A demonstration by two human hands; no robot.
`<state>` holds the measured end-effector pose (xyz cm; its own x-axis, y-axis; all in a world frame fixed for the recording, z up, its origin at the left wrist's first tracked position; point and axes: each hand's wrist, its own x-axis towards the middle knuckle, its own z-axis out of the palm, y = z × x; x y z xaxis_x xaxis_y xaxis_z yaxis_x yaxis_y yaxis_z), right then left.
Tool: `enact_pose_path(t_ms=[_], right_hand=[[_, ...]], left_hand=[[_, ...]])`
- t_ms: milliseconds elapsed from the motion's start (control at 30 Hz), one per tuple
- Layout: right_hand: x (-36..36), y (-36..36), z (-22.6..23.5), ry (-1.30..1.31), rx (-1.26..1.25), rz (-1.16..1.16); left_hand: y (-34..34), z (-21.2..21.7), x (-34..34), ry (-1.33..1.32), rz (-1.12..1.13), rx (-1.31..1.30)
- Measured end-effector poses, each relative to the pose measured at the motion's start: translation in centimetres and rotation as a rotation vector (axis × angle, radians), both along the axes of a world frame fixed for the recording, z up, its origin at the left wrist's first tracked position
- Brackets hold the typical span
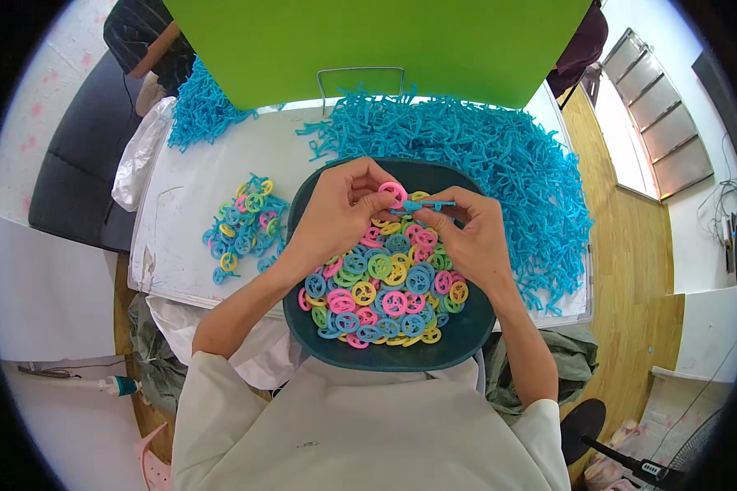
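Over the far part of a dark green basin point(368, 357), my two hands meet. Between the thumb and fingers of my left hand point(345, 206) is a pink plastic ring point(393, 193), standing on edge. My right hand point(469, 229) pinches a small blue plastic stick piece point(434, 205), whose inner end lies against the ring; I cannot tell whether the two are joined. Below my hands the basin holds many small spoked plastic wheels point(379, 267) in pink, blue, yellow and green.
Blue stick pieces point(524, 180) lie heaped on the white table point(180, 213) at the right, with a smaller heap point(201, 106) far left. Left of the basin is a pile of wheels with blue pieces point(241, 222). A green panel point(377, 49) stands behind; another person's arm point(157, 51) shows far left.
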<state>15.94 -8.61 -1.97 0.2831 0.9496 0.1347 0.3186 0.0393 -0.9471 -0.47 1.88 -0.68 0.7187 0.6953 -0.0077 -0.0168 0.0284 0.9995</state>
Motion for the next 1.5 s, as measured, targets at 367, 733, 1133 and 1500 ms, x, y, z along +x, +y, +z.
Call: enact_pose_path(t_ms=[367,733,1133,1500], right_hand=[[-0.3,0.0,0.4,0.141,-0.031,-0.008],[1.9,0.5,-1.1,0.922,-0.158,0.193],[0.3,0.4,0.4,0.417,-0.001,-0.089],[0.2,1.1,-0.3,0.443,-0.039,-0.004]], left_hand=[[0.1,-0.2,0.1,-0.005,0.024,-0.058],[-1.4,0.4,0.4,-0.082,0.043,0.100],[-1.6,0.3,0.4,0.045,0.073,0.146],[-1.6,0.1,0.3,0.229,0.123,0.762]])
